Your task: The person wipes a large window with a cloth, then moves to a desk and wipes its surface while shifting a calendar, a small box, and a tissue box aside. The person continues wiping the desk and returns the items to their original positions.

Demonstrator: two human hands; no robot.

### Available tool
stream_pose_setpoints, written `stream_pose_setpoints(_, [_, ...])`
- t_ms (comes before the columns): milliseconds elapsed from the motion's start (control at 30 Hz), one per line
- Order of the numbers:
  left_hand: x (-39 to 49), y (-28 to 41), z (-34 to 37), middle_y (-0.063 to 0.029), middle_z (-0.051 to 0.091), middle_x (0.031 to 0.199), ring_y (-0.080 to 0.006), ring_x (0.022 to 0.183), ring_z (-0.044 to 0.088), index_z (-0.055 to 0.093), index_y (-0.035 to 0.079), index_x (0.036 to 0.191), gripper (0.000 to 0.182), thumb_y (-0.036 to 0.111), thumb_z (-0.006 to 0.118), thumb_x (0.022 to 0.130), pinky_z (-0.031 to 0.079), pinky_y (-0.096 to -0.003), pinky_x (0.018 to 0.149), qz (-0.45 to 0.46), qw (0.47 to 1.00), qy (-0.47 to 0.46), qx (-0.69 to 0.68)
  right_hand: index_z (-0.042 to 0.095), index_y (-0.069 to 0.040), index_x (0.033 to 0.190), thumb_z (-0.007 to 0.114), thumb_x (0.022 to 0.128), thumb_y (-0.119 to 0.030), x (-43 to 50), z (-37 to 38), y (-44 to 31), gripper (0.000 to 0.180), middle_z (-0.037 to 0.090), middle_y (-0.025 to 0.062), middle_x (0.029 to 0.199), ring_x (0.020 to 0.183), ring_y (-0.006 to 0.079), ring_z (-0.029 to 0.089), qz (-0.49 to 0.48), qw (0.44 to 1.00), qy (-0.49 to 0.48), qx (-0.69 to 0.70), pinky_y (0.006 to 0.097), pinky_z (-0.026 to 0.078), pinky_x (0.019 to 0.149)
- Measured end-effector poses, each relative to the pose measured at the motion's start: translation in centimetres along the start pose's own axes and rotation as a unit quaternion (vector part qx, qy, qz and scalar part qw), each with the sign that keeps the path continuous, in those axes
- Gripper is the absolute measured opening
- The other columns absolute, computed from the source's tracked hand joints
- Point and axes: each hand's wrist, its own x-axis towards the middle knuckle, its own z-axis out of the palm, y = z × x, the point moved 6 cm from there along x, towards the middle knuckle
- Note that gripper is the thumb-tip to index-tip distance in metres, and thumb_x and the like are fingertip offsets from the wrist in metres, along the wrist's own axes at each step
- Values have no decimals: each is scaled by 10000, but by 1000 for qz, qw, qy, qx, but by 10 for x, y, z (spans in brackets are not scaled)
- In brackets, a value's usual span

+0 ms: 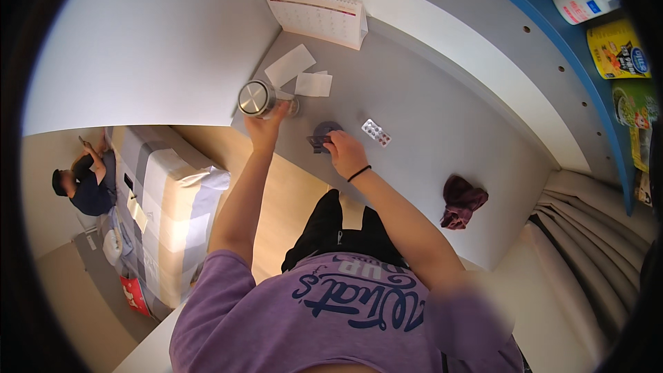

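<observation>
My left hand (267,127) is closed around a clear bottle with a round metal lid (254,98), held over the left edge of the grey desk (414,98). To its right, my right hand (346,153) grips a small dark, partly see-through object (318,143) between thumb and fingers; its exact kind cannot be told. Just behind that lies a dark round piece (329,128), like a coaster or base. A blister pack of pills (376,132) rests on the desk to the right of this hand, touching neither hand.
White papers (313,84) and a desk calendar (317,15) are at the back left. A dark red cloth (462,202) lies at the right, near a grey curtain (585,238). A blue-edged shelf (595,77) holds containers. A person (93,186) sits on a bed (166,191) at the left.
</observation>
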Motion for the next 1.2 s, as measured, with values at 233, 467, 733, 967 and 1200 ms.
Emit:
stream_pose_setpoints(233, [32,-35,-35,-112,737,1091,-204,959,705,668,-15,1143,605,274,963,701,545,-349,885,-62,998,16,24,639,-58,1196,730,894,-144,9,14,9,327,659,139,1040,863,322,672,53,998,-18,40,419,548,770])
stream_pose_setpoints(467, [38,-45,-43,-125,684,1179,-239,1093,650,543,-3,1303,847,303,993,653,493,-383,994,-50,998,20,35,651,-73,1238,702,874,-149,4,-69,74,376,631,125,1115,900,255,640,165,973,136,-91,393,549,802])
stream_pose_setpoints(733, [6,-53,-56,-180,444,1503,-304,1402,451,293,34,1558,1191,378,989,654,394,-511,1115,-60,997,-6,39,693,1,1140,809,872,-291,219,-86,90,412,737,105,991,808,171,719,214,949,217,76,314,565,707])
stream_pose_setpoints(967, [-47,-36,-92,-174,486,1443,-302,1349,496,296,45,1587,1015,209,904,790,436,-467,1075,-39,994,8,103,619,11,1197,853,827,-271,266,-75,107,521,741,114,1014,712,175,725,323,901,225,184,314,566,645])
stream_pose_setpoints(1200, [-55,1,-83,-151,526,1392,-274,1298,530,342,51,1569,926,130,868,810,454,-432,1046,-7,999,1,50,641,-67,1244,771,892,-275,271,-69,88,429,761,141,1001,868,302,735,267,949,167,4,403,572,783])
